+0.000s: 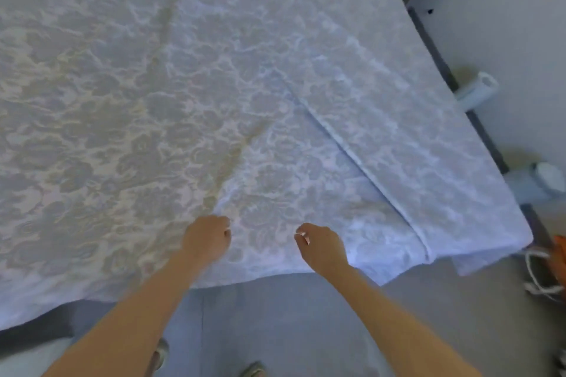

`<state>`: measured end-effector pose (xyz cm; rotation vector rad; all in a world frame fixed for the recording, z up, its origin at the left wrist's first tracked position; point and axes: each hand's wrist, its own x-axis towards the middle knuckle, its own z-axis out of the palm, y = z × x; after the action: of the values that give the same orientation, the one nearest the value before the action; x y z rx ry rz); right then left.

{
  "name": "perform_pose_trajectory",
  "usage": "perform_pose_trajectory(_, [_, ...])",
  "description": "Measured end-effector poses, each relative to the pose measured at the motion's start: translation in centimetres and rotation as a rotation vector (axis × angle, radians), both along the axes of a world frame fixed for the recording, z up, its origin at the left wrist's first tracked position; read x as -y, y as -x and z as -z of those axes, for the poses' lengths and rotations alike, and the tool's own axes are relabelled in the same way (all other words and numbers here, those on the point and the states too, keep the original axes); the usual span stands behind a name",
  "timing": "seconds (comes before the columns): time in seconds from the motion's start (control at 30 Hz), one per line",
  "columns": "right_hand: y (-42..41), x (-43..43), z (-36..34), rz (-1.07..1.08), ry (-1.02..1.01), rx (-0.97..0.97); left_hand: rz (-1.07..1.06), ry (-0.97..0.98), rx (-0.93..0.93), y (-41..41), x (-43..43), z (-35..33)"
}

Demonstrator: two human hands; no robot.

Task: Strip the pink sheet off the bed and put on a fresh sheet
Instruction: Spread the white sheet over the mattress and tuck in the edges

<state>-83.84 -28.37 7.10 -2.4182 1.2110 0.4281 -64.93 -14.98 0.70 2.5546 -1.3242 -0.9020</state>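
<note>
A pale blue-and-white floral-patterned sheet (214,86) lies spread over the bed (33,335), filling the view from 9 to 3 o'clock, with one flap folded back toward 4 o'clock. Near its 6 o'clock edge the left hand (208,239) pinches a ridge of cloth in curled fingers. The right hand (321,246) hangs just beside it, fingers curled; whether it holds cloth cannot be told. Grey floor (275,315) lies below.

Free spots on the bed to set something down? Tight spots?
Free: sheet left of the long crease; also between crease and folded flap. Crowded: near edge at left hand and right hand; floor at right has roll, bag.
</note>
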Motion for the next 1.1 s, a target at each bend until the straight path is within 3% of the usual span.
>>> perform_pose_trajectory(0.33, [23.6, 14.8, -6.8, 0.834, 0.038, 0.176, 0.291, 0.291, -0.020, 15.4, 21.3, -11.1])
perform_pose_trajectory(0.5, [31.2, 20.7, -7.3, 1.150, -0.007, 0.173, 0.432, 0.275, -0.005, 18.9, 32.5, -12.3])
perform_pose_trajectory(0.9, [49.1, 31.9, -4.0, 1.654, -0.102, 0.308, 0.819, 0.242, 0.075, 40.0, 60.5, -12.4])
perform_pose_trajectory(1.1, [59.8, 41.6, 2.7, 1.828, -0.279, 0.478, 0.833, 0.229, 0.054, 54.1, 71.8, -7.3])
